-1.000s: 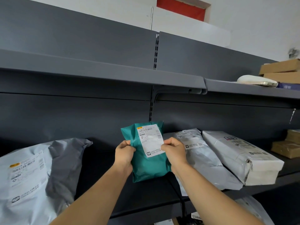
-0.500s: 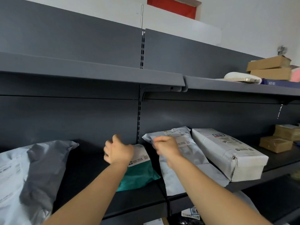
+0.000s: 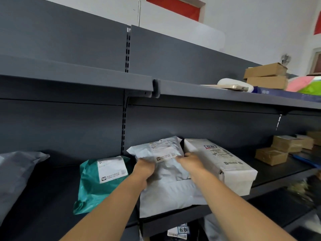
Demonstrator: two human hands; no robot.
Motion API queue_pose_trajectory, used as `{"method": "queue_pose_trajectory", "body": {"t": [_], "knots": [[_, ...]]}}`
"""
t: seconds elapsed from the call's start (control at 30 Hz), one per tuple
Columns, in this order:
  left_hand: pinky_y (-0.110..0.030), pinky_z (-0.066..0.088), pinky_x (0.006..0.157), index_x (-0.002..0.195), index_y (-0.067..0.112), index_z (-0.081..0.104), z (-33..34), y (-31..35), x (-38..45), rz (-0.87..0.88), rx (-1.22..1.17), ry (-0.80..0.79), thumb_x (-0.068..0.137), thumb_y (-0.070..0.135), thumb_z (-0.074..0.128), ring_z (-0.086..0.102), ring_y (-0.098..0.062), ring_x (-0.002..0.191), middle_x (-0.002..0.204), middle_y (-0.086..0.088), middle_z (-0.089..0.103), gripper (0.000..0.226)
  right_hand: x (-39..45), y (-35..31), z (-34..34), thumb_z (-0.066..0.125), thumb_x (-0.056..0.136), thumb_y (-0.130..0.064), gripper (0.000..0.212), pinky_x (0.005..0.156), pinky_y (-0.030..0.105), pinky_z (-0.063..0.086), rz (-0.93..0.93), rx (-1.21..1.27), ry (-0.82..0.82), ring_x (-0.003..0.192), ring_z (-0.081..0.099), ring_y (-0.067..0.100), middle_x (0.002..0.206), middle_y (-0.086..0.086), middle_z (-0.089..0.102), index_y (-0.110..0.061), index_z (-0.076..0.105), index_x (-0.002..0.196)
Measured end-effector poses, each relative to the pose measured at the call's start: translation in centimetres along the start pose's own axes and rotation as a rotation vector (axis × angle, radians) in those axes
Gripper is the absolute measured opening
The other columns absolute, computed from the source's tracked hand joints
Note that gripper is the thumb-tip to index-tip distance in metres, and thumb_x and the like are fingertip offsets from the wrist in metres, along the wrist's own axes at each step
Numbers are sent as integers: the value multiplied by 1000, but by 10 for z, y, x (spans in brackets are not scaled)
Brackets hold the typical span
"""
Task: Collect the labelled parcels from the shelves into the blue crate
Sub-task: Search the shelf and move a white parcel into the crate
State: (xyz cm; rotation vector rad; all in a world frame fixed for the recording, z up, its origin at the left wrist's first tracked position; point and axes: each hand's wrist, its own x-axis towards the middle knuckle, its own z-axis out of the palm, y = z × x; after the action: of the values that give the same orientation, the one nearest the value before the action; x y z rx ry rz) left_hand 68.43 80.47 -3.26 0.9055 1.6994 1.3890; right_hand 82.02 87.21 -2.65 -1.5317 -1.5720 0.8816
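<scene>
Both hands are holding the grey bag parcel (image 3: 166, 181) on the middle shelf (image 3: 260, 184). The left hand (image 3: 145, 168) is pinching its left side and the right hand (image 3: 190, 161) its right. It is lying long-ways, front to back, label end toward the wall, between the green parcel (image 3: 97, 185) and the white box parcel (image 3: 224, 164).

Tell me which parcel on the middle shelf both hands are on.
The crumpled grey mailer bag in the middle, between the teal bag and the white wrapped box. Left hand and right hand grip it near its label.
</scene>
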Motion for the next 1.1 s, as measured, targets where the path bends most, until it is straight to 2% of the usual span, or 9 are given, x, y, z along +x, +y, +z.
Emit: {"method": "queue_pose_trajectory", "body": {"t": [0.07,0.17,0.3,0.43,0.67,0.87,0.97,1.03,1.1], "knots": [[-21,47,38,97,-2,62,3,-2,-3,-104,-150,-19,89,2,54,65,-18,47,68,-13,67,12,0,7,1,61,86,-26,19,69,25,41,-22,8,-5,79,59,20,87,5,64,-11,68,96],[-12,34,31,61,5,55,8,-4,-5,-153,-270,-5,82,-6,55,44,-10,19,29,-4,47,24,-1,13,4,60,88,-17,16,59,25,46,-33,113,7,58,56,17,68,2,62,-17,66,72],[-17,44,31,79,2,56,10,-6,-7,-100,-409,21,84,-12,56,48,-10,27,59,-10,56,14,-5,18,7,58,88,-10,19,47,20,43,-71,284,24,57,56,15,75,1,67,-19,68,75],[-31,57,54,94,6,56,8,-7,-7,14,-471,50,85,-10,55,62,-24,66,87,-14,65,19,-15,17,7,57,90,-11,17,55,21,47,-138,390,61,74,62,15,88,-2,72,-19,71,90],[-48,53,89,101,8,59,-1,-2,-18,135,-510,33,85,-14,51,63,-31,92,93,-9,67,28,-27,13,10,59,88,-12,17,71,28,52,-216,439,92,80,65,15,87,-3,74,-22,72,82],[-54,55,84,95,11,59,-8,-7,-5,73,-424,11,83,-7,57,66,-34,91,102,-15,69,21,-28,9,11,58,89,-13,15,71,28,52,-176,396,95,81,66,16,88,-2,74,-20,72,86],[-31,54,42,93,13,50,-10,-6,-5,23,-332,12,85,2,59,63,-25,53,90,-19,66,17,-24,8,12,55,89,-9,20,70,31,55,-122,318,84,75,64,16,86,-2,72,-23,69,83],[-16,34,31,119,20,46,-9,-7,-6,-24,-273,25,87,5,58,50,-17,38,75,-16,60,37,-22,9,15,54,89,-9,19,73,40,60,-71,251,62,69,64,18,85,3,71,-20,70,86],[-22,42,37,144,23,28,-5,-11,-1,-35,-182,11,82,8,58,57,-21,52,84,-14,64,70,-22,9,17,53,89,-11,19,74,45,60,-41,227,42,74,69,25,90,7,73,-19,70,91]]}}
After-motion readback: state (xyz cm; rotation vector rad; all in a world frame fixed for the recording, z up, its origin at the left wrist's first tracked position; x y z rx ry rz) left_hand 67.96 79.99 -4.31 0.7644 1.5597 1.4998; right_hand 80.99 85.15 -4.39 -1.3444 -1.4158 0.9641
